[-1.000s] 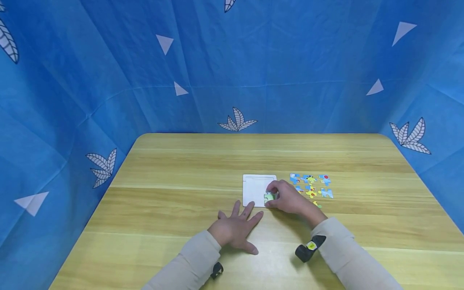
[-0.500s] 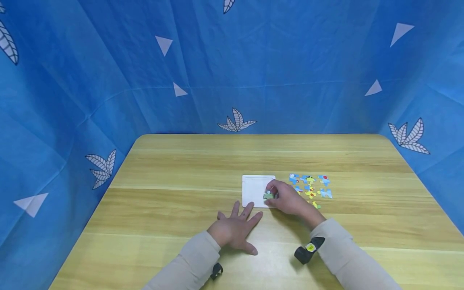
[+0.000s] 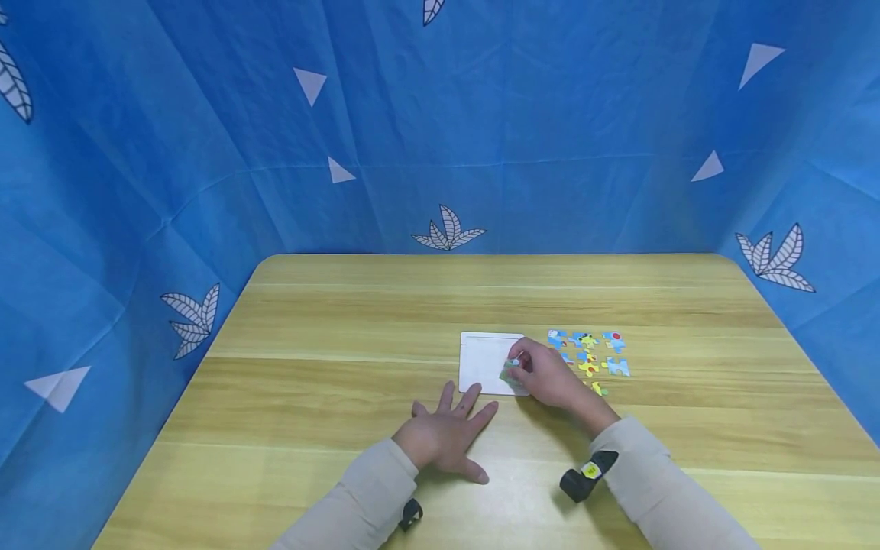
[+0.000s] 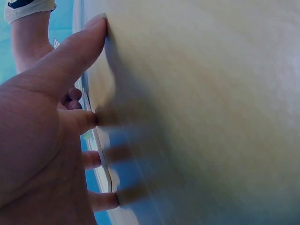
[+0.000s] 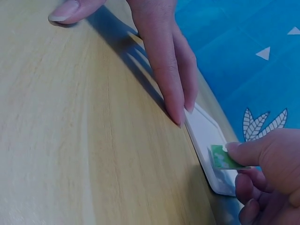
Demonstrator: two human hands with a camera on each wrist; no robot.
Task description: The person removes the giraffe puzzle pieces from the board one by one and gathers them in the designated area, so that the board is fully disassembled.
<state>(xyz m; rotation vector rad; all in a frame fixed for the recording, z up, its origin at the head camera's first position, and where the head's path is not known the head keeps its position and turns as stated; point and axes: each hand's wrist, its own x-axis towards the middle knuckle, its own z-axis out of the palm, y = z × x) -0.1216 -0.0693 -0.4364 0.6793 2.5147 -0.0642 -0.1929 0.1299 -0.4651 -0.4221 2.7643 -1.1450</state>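
A green puzzle piece is pinched between the thumb and fingers of my right hand. The piece is tilted over the right part of a shallow white puzzle tray, and my fingers partly cover it in the head view. My left hand lies in front of the tray with its fingers spread. Two of its fingertips touch the tray's near edge, as the right wrist view shows. To the right of the tray lie several loose puzzle pieces in blue, yellow and red.
The wooden table reaches back to a blue curtain printed with leaves and triangles. Black straps with small devices are worn at both wrists.
The green piece, lying nearly flat at the tray's front right a second ago, has been tipped up in my right fingers and turned. My left hand has stayed in place.
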